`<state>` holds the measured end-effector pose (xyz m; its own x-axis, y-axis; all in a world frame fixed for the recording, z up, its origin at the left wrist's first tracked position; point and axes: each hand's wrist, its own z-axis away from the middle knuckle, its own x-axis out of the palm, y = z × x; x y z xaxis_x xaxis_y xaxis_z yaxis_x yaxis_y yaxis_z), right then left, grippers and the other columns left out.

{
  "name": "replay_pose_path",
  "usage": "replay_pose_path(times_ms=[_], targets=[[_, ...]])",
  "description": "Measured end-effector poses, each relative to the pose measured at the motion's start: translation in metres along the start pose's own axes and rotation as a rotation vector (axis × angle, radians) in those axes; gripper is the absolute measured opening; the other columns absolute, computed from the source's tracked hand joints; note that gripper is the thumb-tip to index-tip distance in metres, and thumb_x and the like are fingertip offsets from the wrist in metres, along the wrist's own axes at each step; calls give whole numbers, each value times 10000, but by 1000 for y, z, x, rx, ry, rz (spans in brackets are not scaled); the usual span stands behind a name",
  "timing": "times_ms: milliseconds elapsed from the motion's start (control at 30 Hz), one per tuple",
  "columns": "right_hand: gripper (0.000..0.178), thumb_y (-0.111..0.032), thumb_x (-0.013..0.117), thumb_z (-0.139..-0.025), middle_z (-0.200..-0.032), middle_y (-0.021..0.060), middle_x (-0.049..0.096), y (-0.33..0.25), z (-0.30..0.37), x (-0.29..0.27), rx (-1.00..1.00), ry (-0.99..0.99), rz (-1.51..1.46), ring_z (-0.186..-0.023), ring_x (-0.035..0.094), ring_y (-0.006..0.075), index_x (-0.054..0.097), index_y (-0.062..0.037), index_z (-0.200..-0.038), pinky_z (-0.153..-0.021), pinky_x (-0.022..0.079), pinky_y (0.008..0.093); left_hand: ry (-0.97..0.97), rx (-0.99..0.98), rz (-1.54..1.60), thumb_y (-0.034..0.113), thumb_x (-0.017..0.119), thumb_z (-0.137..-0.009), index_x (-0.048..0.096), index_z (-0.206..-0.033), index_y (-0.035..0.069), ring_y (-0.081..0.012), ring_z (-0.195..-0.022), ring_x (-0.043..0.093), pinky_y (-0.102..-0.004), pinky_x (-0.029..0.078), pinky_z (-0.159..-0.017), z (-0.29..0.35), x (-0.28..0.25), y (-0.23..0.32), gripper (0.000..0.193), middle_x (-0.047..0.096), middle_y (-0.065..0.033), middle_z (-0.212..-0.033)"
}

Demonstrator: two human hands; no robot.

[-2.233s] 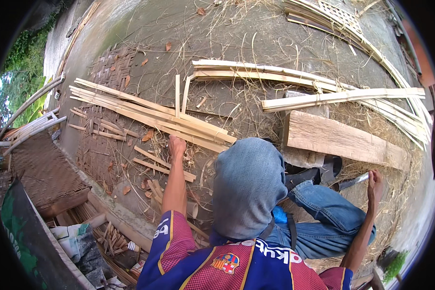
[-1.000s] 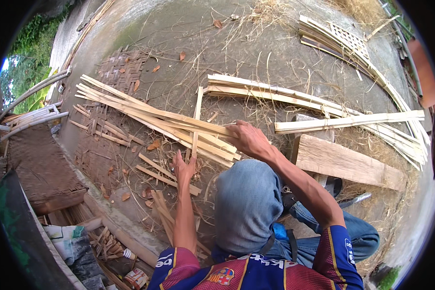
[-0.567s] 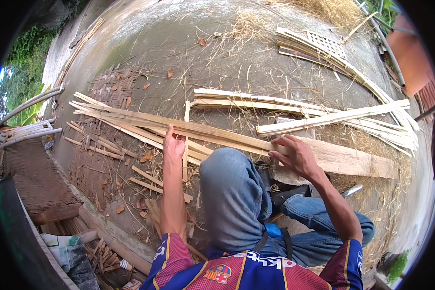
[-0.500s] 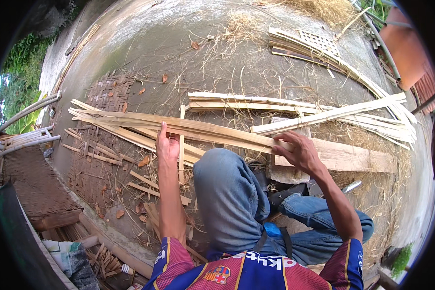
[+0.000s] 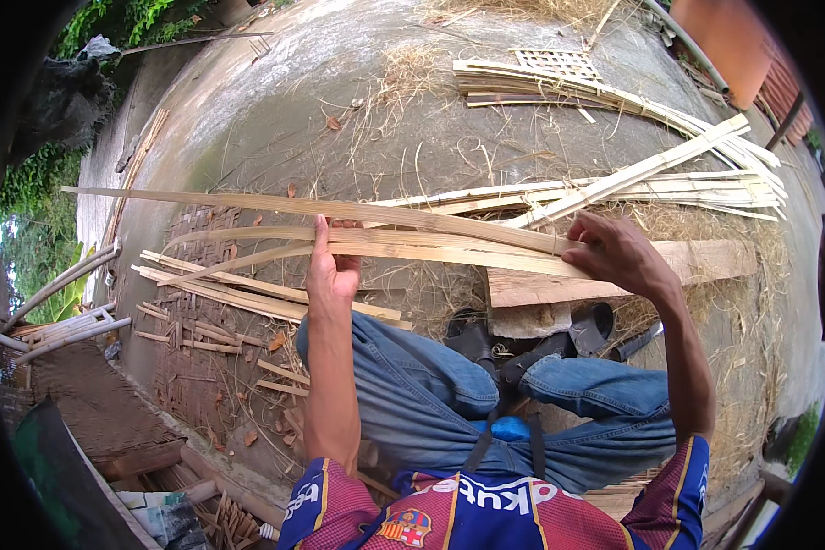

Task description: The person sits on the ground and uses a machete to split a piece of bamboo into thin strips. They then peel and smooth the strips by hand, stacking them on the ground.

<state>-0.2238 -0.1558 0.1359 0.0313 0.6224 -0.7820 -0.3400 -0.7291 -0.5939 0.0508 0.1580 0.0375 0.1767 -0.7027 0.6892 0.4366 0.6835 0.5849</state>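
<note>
A bundle of long bamboo strips (image 5: pixel 412 240) is held off the ground across the seated person's knees, running from nine o'clock to three o'clock. The left hand (image 5: pixel 332 266) is closed around the strips near their middle, thumb on top, apparently to steady them and keep them aligned. The right hand (image 5: pixel 619 255) is clamped on the same strips at three o'clock, where they rest on a wooden plank (image 5: pixel 632 275); the plank appears to serve as a support. A stack of strips (image 5: pixel 247 298) lies on a woven mat (image 5: pixel 197 367) at eight o'clock, and further slats (image 5: pixel 632 188) are piled at one o'clock, well apart from the hands. Sandals (image 5: pixel 541 335) are seen just beside the plank. Compared with the frame half a second earlier, the strips are raised higher and spread further toward nine o'clock, and the left hand is shifted up onto them; the right hand's grip is unchanged.
</note>
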Motion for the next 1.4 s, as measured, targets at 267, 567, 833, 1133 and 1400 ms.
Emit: replay_pose_path(times_ms=[267, 567, 833, 1133, 1400], targets=[[218, -199, 750, -889, -854, 133, 729, 71, 32, 25, 140, -46, -62, -774, 670, 176, 655, -26, -982, -683, 523, 376, 123, -221, 127, 274, 662, -971, 665, -1031, 120, -224, -846, 668, -439, 617, -890, 10, -72, -132, 165, 631, -46, -857], [309, -292, 609, -986, -780, 171, 705, 116, 20, 55, 211, -93, -37, -689, 656, 254, 664, 12, -1005, -672, 515, 400, 179, -111, -39, 280, 711, -949, 602, -1038, 67, -232, -867, 679, -409, 620, -841, 27, -74, -155, 255, 638, -65, -912], [466, -430, 571, -995, -889, 163, 708, 114, 5, 59, 125, -161, -146, -808, 652, 246, 680, 16, -1075, -750, 517, 383, 30, -60, -88, 299, 736, -925, 614, -1029, 74, -243, -929, 702, -357, 628, -832, 47, -54, -159, 277, 679, -83, -940], [595, -582, 519, -978, -728, 108, 672, 133, 16, 86, 181, -231, -111, -681, 621, 241, 719, -26, -1045, -635, 480, 413, -172, -186, -176, 221, 605, -1016, 501, -1308, 35, -294, -1091, 669, -397, 637, -840, 46, -61, -158, 362, 650, -170, -1179], [559, -614, 515, -976, -797, 101, 699, 139, 14, 80, 138, -230, -172, -789, 662, 263, 687, -100, -1116, -735, 517, 418, -307, -159, -208, 169, 573, -1021, 380, -1403, -33, -304, -1123, 645, -408, 641, -843, 44, -62, -167, 473, 634, -161, -1159]])
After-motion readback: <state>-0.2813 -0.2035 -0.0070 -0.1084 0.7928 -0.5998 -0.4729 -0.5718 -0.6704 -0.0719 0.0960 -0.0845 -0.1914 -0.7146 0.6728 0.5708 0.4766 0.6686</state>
